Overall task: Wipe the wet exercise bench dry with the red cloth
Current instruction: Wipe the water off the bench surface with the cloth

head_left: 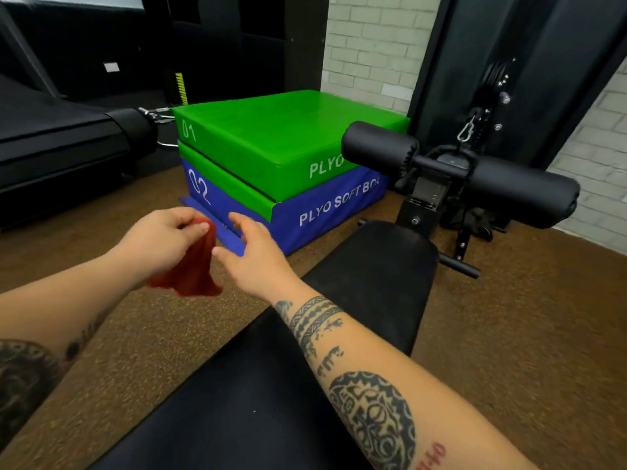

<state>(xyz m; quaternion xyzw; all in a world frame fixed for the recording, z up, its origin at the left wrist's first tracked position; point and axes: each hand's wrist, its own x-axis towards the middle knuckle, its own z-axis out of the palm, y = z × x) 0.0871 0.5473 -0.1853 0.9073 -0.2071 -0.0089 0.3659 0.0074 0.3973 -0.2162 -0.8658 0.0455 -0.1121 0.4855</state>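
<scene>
Our left hand [159,239] pinches the red cloth [193,269], right hand [254,256] fingers spread, empty. Not wiping yet, so next: cloth onto the bench [373,283] surface.

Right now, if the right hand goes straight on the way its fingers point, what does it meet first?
Probably the blue plyo box, near its corner marked 02. The red cloth in the left hand hangs just beside that line; depth is unclear.

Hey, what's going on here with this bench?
A person's left hand pinches a red cloth, which hangs bunched above the floor, left of the black exercise bench. The right hand is open beside the cloth, fingers reaching toward it. The cloth is not touching the bench, so no wiping is under way.
</scene>
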